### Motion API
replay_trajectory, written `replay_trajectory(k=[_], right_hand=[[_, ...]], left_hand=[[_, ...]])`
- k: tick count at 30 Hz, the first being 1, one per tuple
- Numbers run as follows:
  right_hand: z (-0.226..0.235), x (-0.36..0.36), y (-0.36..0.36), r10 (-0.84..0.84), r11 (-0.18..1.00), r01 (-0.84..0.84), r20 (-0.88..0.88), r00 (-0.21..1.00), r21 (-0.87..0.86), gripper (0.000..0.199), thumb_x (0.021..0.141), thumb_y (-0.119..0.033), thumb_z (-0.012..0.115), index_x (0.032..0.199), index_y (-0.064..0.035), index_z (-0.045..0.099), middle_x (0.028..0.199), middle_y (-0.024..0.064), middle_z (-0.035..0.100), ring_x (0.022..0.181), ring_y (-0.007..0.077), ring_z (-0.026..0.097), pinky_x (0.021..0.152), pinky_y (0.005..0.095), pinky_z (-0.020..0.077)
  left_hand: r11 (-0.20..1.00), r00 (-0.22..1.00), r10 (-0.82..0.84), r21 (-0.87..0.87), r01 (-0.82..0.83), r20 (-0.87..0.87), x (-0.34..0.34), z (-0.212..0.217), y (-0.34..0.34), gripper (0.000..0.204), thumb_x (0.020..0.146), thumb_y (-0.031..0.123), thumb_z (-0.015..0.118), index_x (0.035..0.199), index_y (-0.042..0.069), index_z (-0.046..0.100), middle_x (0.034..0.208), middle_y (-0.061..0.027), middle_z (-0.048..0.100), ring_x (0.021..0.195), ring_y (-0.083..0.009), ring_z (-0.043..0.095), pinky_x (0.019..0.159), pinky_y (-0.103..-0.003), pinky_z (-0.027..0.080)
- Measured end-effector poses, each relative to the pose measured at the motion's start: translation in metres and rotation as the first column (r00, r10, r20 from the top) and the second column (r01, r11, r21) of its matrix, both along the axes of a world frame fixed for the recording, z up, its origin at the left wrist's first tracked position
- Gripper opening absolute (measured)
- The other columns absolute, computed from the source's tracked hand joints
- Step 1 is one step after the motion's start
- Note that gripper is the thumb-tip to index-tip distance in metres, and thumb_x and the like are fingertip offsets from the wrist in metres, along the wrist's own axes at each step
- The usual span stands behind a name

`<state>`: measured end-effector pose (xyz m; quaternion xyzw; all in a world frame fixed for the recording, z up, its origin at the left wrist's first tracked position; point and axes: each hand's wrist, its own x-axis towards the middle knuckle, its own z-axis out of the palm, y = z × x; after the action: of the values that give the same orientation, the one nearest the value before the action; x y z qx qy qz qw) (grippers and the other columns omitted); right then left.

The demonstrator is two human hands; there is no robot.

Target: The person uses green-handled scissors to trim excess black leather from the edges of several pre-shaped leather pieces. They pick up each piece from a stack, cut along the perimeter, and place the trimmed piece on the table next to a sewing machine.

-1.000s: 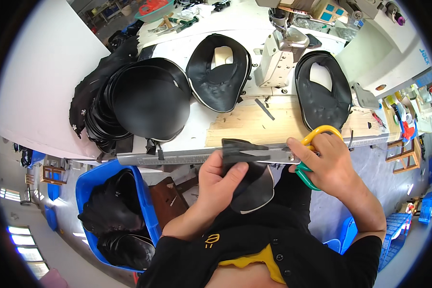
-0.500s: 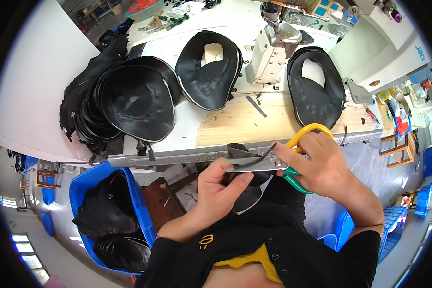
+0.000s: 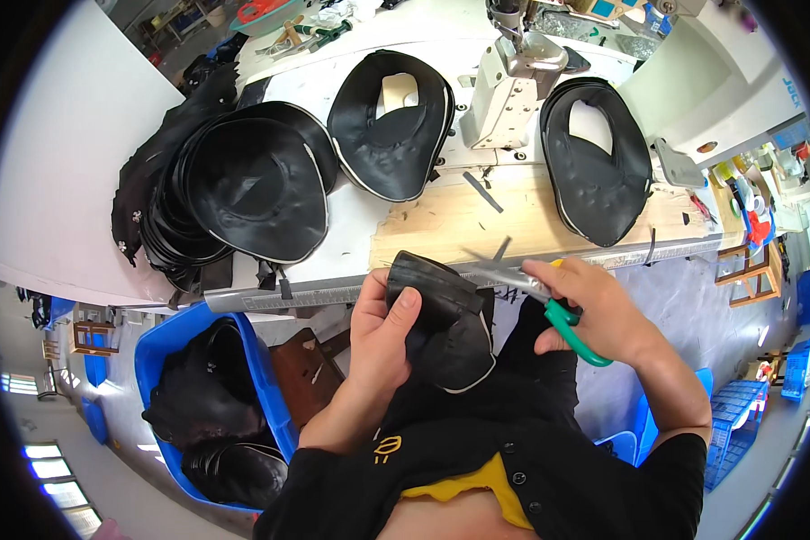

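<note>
My left hand (image 3: 380, 333) is closed around a black leather shoe upper (image 3: 450, 342) with a pale edge, thumb on its outer face, held in front of the table's edge. Scissors (image 3: 571, 333) with a green and a yellow handle are gripped in my right hand (image 3: 607, 310). Their blades are parted and point left, a little away from the upper; the yellow loop is mostly hidden by my fingers. A narrow dark strip (image 3: 502, 248) shows right beside the blades; I cannot tell whether it touches them.
On the table are a stack of black uppers (image 3: 256, 193) at left, another upper (image 3: 394, 148) at the middle and one (image 3: 596, 193) at right. A sewing machine post (image 3: 506, 108) stands behind. A ruler (image 3: 333, 295) edges the table. A blue bin (image 3: 274, 387) of black pieces sits lower left.
The scissors have moved off the upper to the right and their blades have parted. My left hand has turned the upper, so more of it shows. The strip has come away from my right fingers.
</note>
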<state>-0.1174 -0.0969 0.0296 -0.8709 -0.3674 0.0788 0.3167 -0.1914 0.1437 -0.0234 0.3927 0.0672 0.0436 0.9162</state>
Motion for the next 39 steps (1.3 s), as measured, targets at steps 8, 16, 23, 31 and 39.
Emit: replay_trajectory(k=[8, 16, 23, 31, 39], right_hand=[[-0.009, -0.012, 0.015, 0.054, 0.998, -0.038, 0.349, 0.936, -0.052, 0.076, 0.056, -0.045, 0.077, 0.120, -0.0109, 0.054, 0.082, 0.0041, 0.054, 0.075, 0.0232, 0.052, 0.067, 0.0363, 0.0392], [0.001, -0.006, 0.009, 0.091, 0.988, -0.029, 0.413, 0.906, -0.154, 0.070, 0.058, -0.040, 0.076, 0.118, -0.0134, 0.055, 0.080, 0.0044, 0.049, 0.077, 0.0239, 0.050, 0.069, 0.0385, 0.0378], [0.004, -0.004, 0.013, 0.073, 0.985, 0.027, 0.561, 0.825, -0.169, 0.065, 0.059, -0.034, 0.076, 0.117, -0.0155, 0.056, 0.082, 0.0044, 0.046, 0.079, 0.0228, 0.049, 0.069, 0.0373, 0.0360], [0.000, -0.003, 0.014, 0.103, 0.985, -0.028, 0.444, 0.890, -0.172, 0.060, 0.063, -0.031, 0.075, 0.117, -0.0134, 0.055, 0.079, 0.0051, 0.047, 0.075, 0.0228, 0.051, 0.068, 0.0369, 0.0386], [-0.008, -0.001, 0.005, 0.120, 0.984, -0.054, 0.413, 0.903, -0.170, 0.060, 0.064, -0.032, 0.075, 0.117, -0.0113, 0.054, 0.073, 0.0041, 0.048, 0.069, 0.0229, 0.053, 0.064, 0.0364, 0.0413]], left_hand=[[0.995, 0.995, 0.095, -0.020, -0.094, 0.042, -0.001, -0.002, -0.006, 0.020, 0.092, 0.014, 0.052, 0.108, 0.005, 0.043, 0.102, -0.0126, 0.060, 0.086, -0.0217, 0.063, 0.071, -0.037, 0.055], [1.000, 1.000, 0.004, 0.030, -0.004, -0.017, 0.001, -0.004, -0.003, 0.026, 0.091, 0.011, 0.053, 0.114, 0.004, 0.044, 0.105, -0.0140, 0.060, 0.089, -0.0243, 0.063, 0.071, -0.039, 0.055], [0.998, 0.999, 0.042, 0.056, -0.043, 0.012, 0.002, -0.006, -0.006, 0.026, 0.090, 0.009, 0.053, 0.114, 0.004, 0.044, 0.105, -0.0136, 0.060, 0.089, -0.0241, 0.063, 0.071, -0.040, 0.056], [0.997, 0.997, 0.072, -0.013, -0.072, 0.021, 0.003, -0.008, -0.007, 0.027, 0.090, 0.008, 0.053, 0.116, 0.004, 0.044, 0.104, -0.0134, 0.060, 0.087, -0.0238, 0.063, 0.071, -0.040, 0.055], [0.996, 0.998, 0.051, 0.076, -0.054, 0.033, 0.003, -0.013, -0.008, 0.028, 0.089, 0.008, 0.055, 0.114, 0.003, 0.043, 0.104, -0.0145, 0.060, 0.088, -0.0237, 0.063, 0.074, -0.041, 0.055]])
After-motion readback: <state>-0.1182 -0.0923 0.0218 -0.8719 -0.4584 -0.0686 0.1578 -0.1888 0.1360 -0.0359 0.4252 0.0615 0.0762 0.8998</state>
